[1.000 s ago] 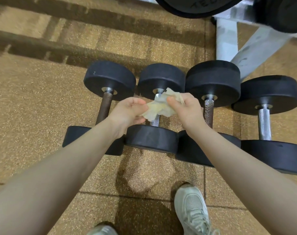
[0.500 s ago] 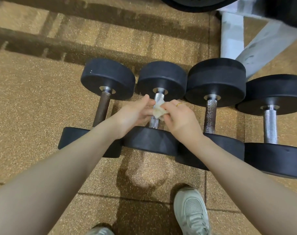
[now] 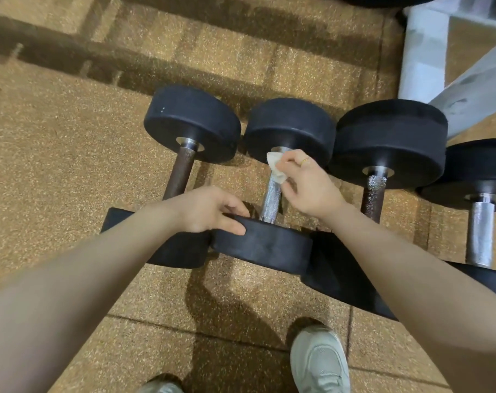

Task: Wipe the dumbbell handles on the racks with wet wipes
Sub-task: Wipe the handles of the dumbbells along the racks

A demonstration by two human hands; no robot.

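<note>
Both arms bare from the frame edge to the wrist, no sleeves, no watch or band showing. Right hand: thin gold ring on one of the fingers, plain band, looks like the ring finger but the angle's poor. Left hand: no jewellery visible. Nails short, unpainted as far as I can tell. Footwear: light grey-white sneaker at bottom, mesh upper, laced, rounded toe. Second shoe only pokes in at the bottom edge, same pale colour, mostly cropped.
</note>
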